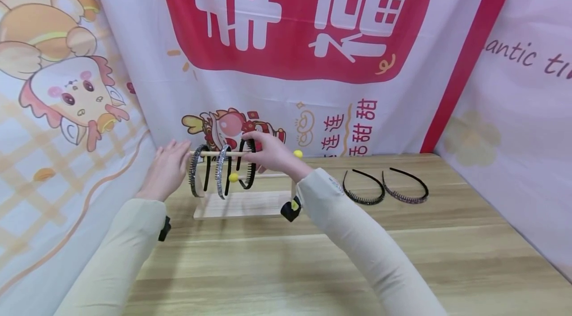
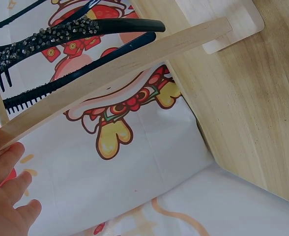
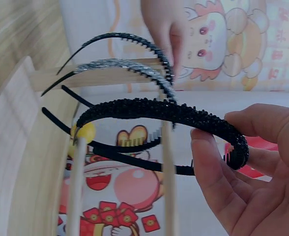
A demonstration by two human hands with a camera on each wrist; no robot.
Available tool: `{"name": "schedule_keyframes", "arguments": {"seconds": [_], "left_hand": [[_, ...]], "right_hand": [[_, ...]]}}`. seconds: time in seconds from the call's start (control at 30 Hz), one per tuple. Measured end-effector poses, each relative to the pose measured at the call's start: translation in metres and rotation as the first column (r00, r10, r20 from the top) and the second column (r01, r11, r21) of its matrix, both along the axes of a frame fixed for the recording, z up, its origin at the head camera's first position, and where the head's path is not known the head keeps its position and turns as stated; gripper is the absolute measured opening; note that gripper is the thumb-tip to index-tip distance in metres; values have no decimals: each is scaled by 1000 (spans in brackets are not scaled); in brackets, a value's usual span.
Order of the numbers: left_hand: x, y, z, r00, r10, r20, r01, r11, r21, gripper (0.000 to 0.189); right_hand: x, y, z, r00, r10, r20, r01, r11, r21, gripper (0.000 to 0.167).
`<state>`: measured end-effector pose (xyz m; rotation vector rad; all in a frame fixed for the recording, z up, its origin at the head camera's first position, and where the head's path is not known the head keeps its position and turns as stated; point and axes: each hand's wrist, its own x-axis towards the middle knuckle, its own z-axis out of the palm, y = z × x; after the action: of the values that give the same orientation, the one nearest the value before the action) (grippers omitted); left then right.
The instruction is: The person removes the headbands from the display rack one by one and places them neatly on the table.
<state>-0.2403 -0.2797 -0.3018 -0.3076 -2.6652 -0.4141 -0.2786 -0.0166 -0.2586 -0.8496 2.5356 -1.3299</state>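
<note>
A black beaded headband [image 3: 144, 109] around a pale wooden rod [image 3: 169, 206] is pinched by the right hand [image 1: 273, 156], a flat wooden upright [image 2: 105, 81] by the left hand [image 1: 165, 171]; hanging is seemingly in progress, settling before release being called for.

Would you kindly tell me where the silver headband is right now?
In the head view, the silver headband hangs left of centre on the upper rod, between two darker headbands.
</note>
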Motion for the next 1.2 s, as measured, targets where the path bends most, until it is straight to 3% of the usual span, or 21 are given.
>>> {"name": "schedule_keyframes", "arguments": {"seconds": [0.53,0.9,1.2], "left_hand": [[0,-1,-2,1000,1,-10,-1,1000,0,41],[1,-1,-2,1000,4,-3,-4,1000,4,41],[0,0,-1,1000,-1,2,1,1000,9,42]], "right_hand": [[3,34,12,999,22,-23,-24,998,-56,52],[8,63,24,999,-12,-40,9,997,-74,52],[6,88,24,996,-41,-77,35,997,-74,51]]}}
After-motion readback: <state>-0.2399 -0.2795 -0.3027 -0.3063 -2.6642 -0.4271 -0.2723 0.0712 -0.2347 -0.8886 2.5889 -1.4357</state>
